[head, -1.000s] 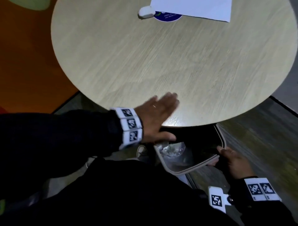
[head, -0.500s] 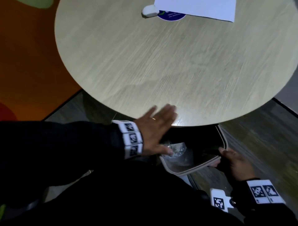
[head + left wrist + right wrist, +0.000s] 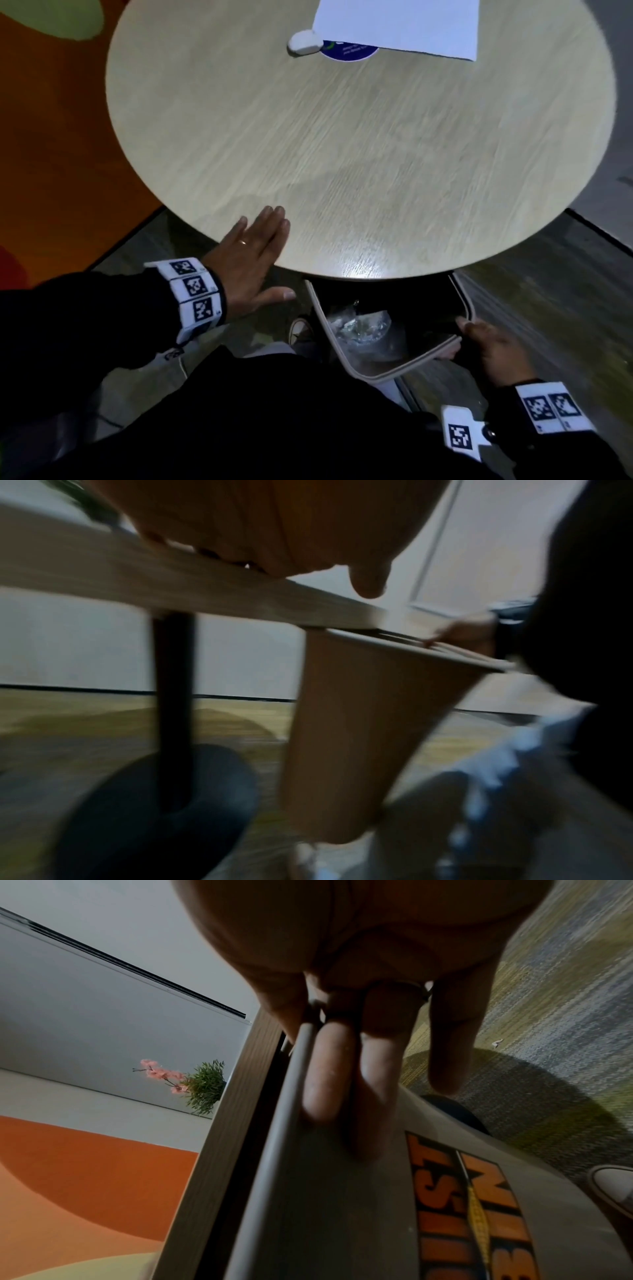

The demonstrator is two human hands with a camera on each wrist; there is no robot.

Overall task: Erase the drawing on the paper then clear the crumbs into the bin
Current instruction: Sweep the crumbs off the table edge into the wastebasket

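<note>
A white sheet of paper (image 3: 400, 24) lies at the far side of the round wooden table (image 3: 342, 137), with a white eraser (image 3: 304, 42) beside its left corner. My left hand (image 3: 253, 250) lies flat with straight fingers at the table's near edge, thumb hanging below the rim. A beige bin (image 3: 373, 371) with a dark liner and crumpled clear plastic inside is held tilted just under the table's edge. My right hand (image 3: 486, 346) grips the bin's rim (image 3: 294, 1069), thumb inside and fingers (image 3: 325, 1069) pressed against the outer wall. No crumbs are visible.
A blue round sticker (image 3: 349, 51) shows from under the paper. The table's black post (image 3: 173, 696) and round base stand left of the bin (image 3: 359, 737). An orange carpet (image 3: 51, 154) lies to the left, a shoe (image 3: 301, 330) beside the bin.
My left hand has slid left along the table's near edge, away from the bin's mouth. The right hand keeps its hold on the bin's rim.
</note>
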